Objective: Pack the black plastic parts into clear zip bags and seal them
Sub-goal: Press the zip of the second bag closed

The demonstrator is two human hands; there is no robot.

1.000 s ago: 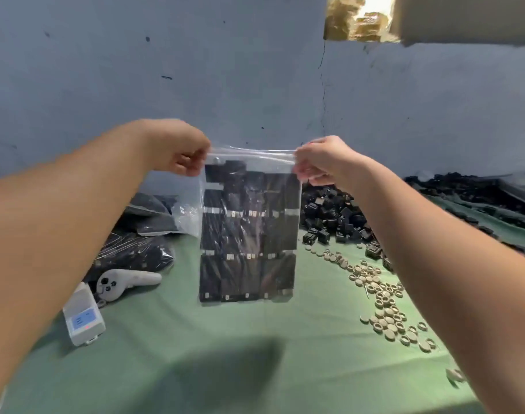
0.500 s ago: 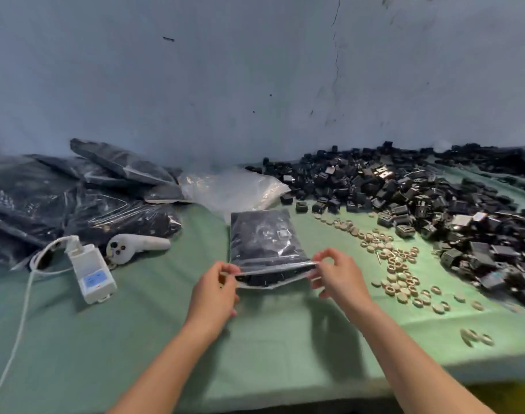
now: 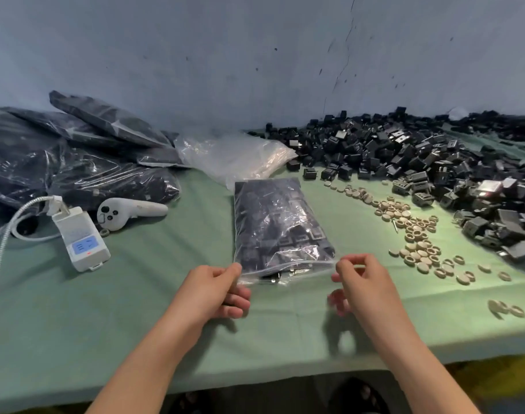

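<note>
A clear zip bag full of black plastic parts lies flat on the green table, its zip end toward me. My left hand pinches the bag's near left corner between thumb and forefinger. My right hand pinches the near right corner at the zip strip. A large heap of loose black plastic parts covers the right back of the table.
Filled bags are piled at the back left, with empty clear bags beside them. A white controller and a white corded device lie at left. Beige rings and discs are scattered at right. The table edge runs close to me.
A second ago both hands held the bag up hanging in the air by its top. It now lies on the table, and my hands still hold its zip corners.
</note>
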